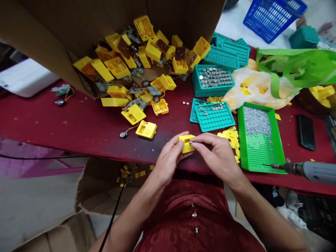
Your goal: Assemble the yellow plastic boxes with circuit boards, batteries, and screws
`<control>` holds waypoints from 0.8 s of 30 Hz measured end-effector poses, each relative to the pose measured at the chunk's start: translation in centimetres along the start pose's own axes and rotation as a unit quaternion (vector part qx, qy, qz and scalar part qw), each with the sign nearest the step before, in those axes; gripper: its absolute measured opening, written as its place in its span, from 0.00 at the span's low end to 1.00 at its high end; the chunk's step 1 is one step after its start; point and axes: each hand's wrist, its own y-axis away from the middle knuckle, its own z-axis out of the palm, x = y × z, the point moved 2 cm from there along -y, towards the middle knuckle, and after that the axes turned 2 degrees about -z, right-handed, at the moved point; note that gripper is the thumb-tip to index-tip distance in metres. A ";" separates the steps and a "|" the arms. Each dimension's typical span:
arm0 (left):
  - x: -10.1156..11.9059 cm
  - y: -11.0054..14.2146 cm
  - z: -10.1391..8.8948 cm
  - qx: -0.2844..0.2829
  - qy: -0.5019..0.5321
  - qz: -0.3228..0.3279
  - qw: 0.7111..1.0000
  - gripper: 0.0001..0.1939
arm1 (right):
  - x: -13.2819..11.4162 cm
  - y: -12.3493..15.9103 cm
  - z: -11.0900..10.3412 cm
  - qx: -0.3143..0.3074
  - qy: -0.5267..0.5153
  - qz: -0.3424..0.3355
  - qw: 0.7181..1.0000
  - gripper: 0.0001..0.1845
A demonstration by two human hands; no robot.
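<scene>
Currently L hand [168,157] is gripping yellow case [187,148] near table [91,129] edge; R hand [222,154] is pinching prob. btn cell [191,142] at its opening. Risk: cell slipping & dropping if pinch is too shallow.

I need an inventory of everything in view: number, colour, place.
Table: one, maroon, centre
Held case: one, yellow, in left hand
Metal piece: one, silvery, in right hand
Other cases: many, yellow, mostly upper centre
Wired parts: several, mixed, among cases
Cardboard boxes: several, brown, on and below table
Teal trays: several, teal, centre right
Metal discs: many, silvery, mostly in trays
Green tray: one, green, beside right hand
Metal bits: many, silvery, in green tray
Flat pieces: many, yellow, around green tray
Bags: two, whitish and green, behind green tray
Basket: one, blue, upper right
Phone: one, black, far right
Power tool: one, grey, right edge
Casing: one, white, far left
Hands: two, bare, lower centre
</scene>
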 end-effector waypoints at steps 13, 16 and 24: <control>-0.2 0.3 0.2 0.030 -0.184 0.082 0.979 0.21 | 0.8 -0.9 -0.3 -0.003 0.018 0.045 0.999 0.07; -0.7 -0.2 0.2 0.010 -0.080 0.028 0.996 0.21 | 1.2 -0.5 -0.5 -0.007 -0.065 0.059 0.996 0.09; -1.0 0.1 0.5 0.010 -0.118 0.065 0.991 0.20 | 0.6 -0.7 0.4 0.039 -0.002 0.009 0.999 0.04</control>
